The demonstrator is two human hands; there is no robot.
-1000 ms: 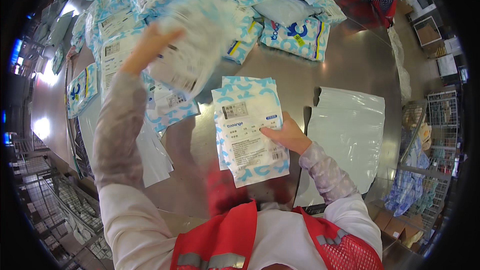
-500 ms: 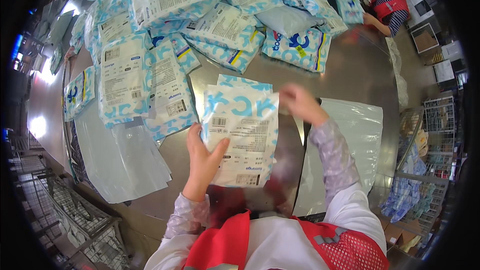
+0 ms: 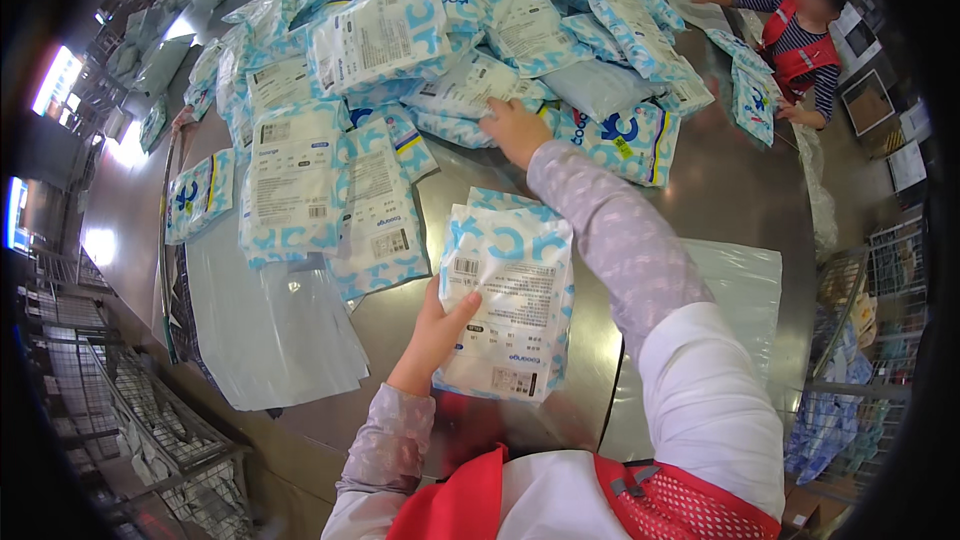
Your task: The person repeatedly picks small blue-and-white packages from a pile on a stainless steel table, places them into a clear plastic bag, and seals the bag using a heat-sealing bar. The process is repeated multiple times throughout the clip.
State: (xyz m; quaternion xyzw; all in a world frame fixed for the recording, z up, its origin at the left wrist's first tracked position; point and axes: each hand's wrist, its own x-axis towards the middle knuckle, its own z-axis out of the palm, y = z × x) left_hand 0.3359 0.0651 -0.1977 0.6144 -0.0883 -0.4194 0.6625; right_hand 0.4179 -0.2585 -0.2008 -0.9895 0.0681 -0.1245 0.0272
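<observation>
My left hand (image 3: 440,330) is closed on the left edge of a soft plastic pack (image 3: 515,325), white with pale blue print, its thumb on the upper face. The blue-patterned end of another pack (image 3: 497,199) sticks out behind its far edge. My right arm stretches across to the heap, where my right hand (image 3: 517,132) has its fingers bent over the edge of a white-and-blue pack (image 3: 465,86). The undersides of those fingers are partly hidden. Right beside that hand lies a bright pack with a yellow-green sticker (image 3: 622,147).
Several more packs (image 3: 380,35) are heaped across the far side of the metal table (image 3: 400,390). Flat grey plastic bags (image 3: 270,330) lie at the left, others (image 3: 745,290) at the right. A co-worker in a red vest (image 3: 803,55) stands far right; wire cages (image 3: 160,410) flank the table.
My right hand has left the held pack's far right corner and reached forward to the heap. My left hand keeps its hold. The co-worker's pack now lies lower, on the table's edge.
</observation>
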